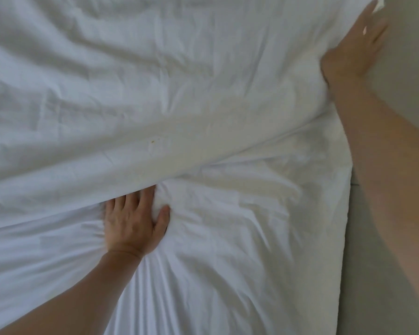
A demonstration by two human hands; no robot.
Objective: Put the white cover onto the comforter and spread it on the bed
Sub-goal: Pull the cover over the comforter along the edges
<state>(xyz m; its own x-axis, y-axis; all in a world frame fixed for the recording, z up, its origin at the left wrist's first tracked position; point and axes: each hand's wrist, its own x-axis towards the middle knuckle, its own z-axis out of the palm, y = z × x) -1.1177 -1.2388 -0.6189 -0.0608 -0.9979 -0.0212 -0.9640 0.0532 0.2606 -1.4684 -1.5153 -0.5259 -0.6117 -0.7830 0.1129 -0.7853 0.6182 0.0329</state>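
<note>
The left hand (133, 223) lies low on the white cover (155, 81), thumb and fingers pinching a bunched fold of it. The cover spreads wide above that hand, wrinkled. At the cover's far right edge, the right hand (356, 47) presses flat against it, fingers straight.

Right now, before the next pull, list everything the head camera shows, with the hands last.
white cover: one, white, wrinkled, across the upper and left of the view, its lower edge running diagonally over the bedding below.
lower bedding: one layer, white, creased, lower middle; comforter or sheet, cannot tell.
floor: grey-beige strip down the right side, beside the bed edge.
left hand: one, on the lower bedding at the cover's edge, fingertips under that edge, thumb bunching fabric.
right hand: one, upper right, fingers straight along the cover's right edge.
</note>
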